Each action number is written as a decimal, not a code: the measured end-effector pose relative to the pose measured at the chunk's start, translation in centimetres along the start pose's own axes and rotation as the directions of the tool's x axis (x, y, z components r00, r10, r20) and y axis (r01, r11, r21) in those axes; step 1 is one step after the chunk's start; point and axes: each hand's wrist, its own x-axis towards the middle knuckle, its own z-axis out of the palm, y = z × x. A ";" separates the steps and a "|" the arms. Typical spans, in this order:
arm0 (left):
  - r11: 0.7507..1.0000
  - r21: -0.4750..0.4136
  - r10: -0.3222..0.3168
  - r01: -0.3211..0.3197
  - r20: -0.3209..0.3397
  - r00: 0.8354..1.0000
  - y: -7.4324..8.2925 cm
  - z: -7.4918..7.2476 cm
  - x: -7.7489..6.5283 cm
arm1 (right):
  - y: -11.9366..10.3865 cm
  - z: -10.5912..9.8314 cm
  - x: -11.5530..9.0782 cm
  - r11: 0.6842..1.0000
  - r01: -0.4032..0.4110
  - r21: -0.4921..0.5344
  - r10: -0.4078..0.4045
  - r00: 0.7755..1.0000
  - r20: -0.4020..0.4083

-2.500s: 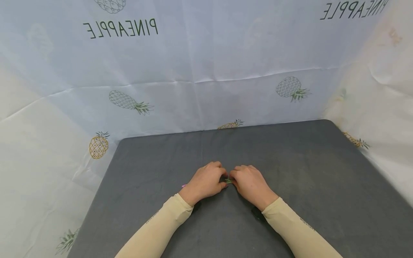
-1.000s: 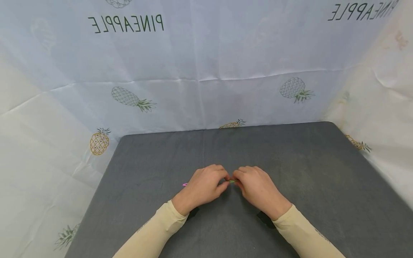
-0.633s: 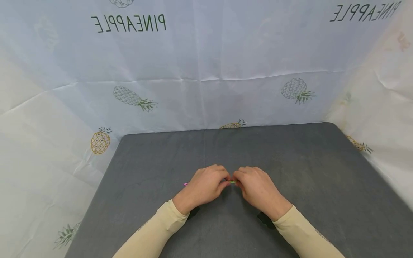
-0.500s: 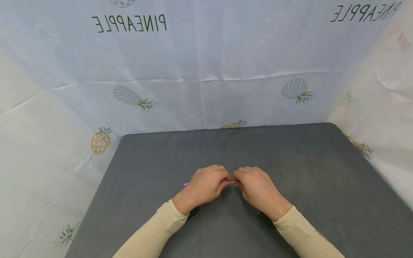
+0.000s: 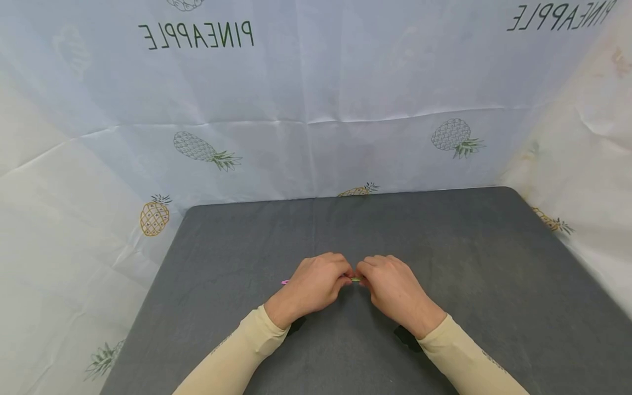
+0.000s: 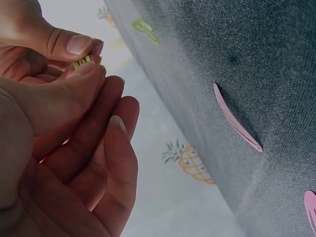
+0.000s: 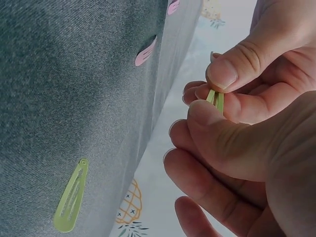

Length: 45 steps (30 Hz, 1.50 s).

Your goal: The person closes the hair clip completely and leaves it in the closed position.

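In the head view, my left hand and right hand meet over the middle of the table. Between their fingertips shows a short piece of a light green snap hair clip. The right wrist view has each hand pinching one end of that hair clip between thumb and fingers, its two narrow bars visible in the gap. Fingertips hide both ends. From the left wrist, only a small slotted bit of the hair clip is visible between the two thumbs.
On the dark grey table lie another green hair clip and pink ones: one pink clip and a second pink clip at the view's edge. A pineapple-print cloth hangs behind and beside the table.
Since the earliest frame, the green clip's visible part has gone from splayed strands to a thin flat strip. The view has shifted slightly. Over the last second the hands have barely moved.
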 end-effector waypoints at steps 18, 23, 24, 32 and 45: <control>1.000 0.003 0.020 -0.020 -0.007 1.000 -0.1 -0.1 -0.1 | -0.2 0.0 0.0 1.000 0.010 -0.010 -0.010 1.000 0.003; 1.000 -0.012 0.023 -0.023 0.006 1.000 -0.2 -0.2 -0.1 | -0.2 0.0 0.1 1.000 0.009 -0.006 -0.009 1.000 0.007; 1.000 -0.014 0.022 -0.022 0.008 1.000 -0.2 -0.2 -0.2 | -0.2 0.0 0.1 1.000 0.008 -0.005 -0.008 1.000 0.008; 1.000 -0.018 0.019 -0.019 0.017 1.000 -0.2 -0.3 -0.1 | -0.3 0.0 0.0 1.000 0.008 0.000 -0.008 1.000 0.008; 0.998 -0.066 0.022 -0.020 0.039 0.999 -0.3 -0.2 -0.1 | -0.2 0.1 0.0 1.000 0.019 0.011 -0.019 1.000 0.011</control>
